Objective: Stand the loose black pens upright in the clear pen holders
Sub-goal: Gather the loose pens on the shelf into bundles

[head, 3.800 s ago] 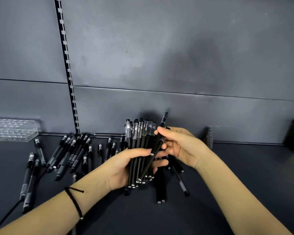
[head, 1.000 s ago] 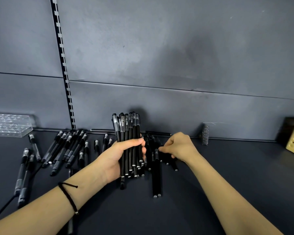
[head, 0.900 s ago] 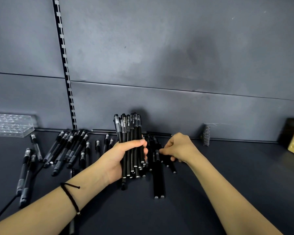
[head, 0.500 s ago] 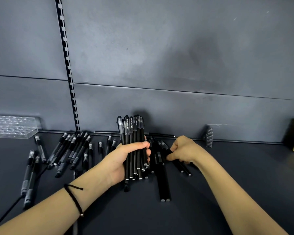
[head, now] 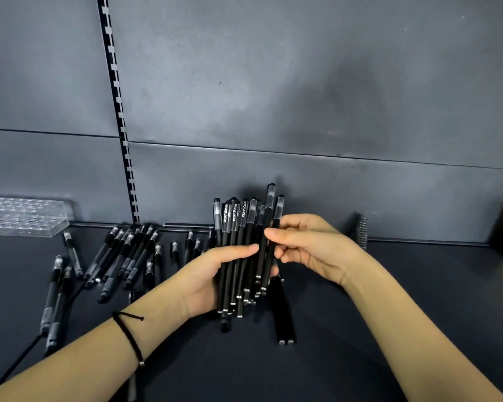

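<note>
Right hand [head: 311, 248] up from counter [head: 453, 274] since half-second prior. Grip now pinches two pens [head: 269, 227], laying them against bundle [head: 238, 233]. Left hand [head: 206, 280] grip wrapped round bundle, caps up, held above counter. Loose pens [head: 122, 253] scattered at left; pair [head: 285, 314] flat below bundle. Clear pen holder [head: 21, 217] far left, no pens seen in it. Judgement: gathering stage only, nothing stood yet.

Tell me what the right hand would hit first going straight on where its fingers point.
The bundle of pens in the left hand: the right hand, pointing left, pinches its right edge.
</note>
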The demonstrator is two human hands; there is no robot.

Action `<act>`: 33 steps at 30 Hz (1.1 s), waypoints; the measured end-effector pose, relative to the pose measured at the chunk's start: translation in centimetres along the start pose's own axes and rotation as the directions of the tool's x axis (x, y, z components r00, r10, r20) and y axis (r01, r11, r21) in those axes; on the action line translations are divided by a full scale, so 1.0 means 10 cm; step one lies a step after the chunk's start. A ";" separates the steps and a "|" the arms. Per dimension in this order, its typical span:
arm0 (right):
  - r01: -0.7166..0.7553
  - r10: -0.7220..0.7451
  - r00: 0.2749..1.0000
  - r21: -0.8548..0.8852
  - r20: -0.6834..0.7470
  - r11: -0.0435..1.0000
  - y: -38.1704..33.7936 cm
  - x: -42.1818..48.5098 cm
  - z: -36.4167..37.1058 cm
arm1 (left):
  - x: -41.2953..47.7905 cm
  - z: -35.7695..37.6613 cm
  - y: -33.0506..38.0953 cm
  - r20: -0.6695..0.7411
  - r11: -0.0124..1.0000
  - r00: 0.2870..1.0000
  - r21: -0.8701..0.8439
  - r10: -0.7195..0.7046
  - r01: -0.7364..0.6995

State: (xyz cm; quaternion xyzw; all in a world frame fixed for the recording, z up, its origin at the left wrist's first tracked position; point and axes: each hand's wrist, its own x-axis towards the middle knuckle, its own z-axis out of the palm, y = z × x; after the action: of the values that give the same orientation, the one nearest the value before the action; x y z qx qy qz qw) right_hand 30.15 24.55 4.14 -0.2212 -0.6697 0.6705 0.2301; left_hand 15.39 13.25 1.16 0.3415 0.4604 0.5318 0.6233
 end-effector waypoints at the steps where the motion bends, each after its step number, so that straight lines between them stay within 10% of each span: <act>1: 0.006 -0.006 1.000 0.003 -0.021 1.000 0.00 0.00 0.00 | 0.00 0.00 0.00 -0.005 1.000 1.000 0.009 0.008 -0.008; 12: 0.075 -0.130 0.974 -0.275 -0.187 0.958 0.06 0.01 0.03 | 0.04 -0.02 0.00 -0.027 0.993 0.993 0.015 0.115 -0.115; 16: -0.169 -0.088 0.957 -0.780 -0.275 0.603 0.12 -0.01 -0.10 | 0.07 -0.10 0.04 -0.051 0.961 0.968 -0.115 0.246 -0.250; 21: -0.297 0.216 0.947 -0.903 -0.237 0.311 0.21 -0.03 0.02 | 0.07 -0.14 0.06 -0.096 0.937 0.952 -0.175 0.290 -0.303; 33: -0.251 0.237 0.962 -0.788 -0.137 0.562 0.14 -0.03 -0.19 | 0.07 -0.13 0.03 -0.054 0.961 0.979 -0.188 0.196 -0.203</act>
State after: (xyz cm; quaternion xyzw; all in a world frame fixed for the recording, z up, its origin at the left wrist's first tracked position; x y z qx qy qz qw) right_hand 31.55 25.86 2.77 -0.3962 -0.8592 0.3233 0.0171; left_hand 14.10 13.96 0.88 0.3149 0.3807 0.6398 0.5887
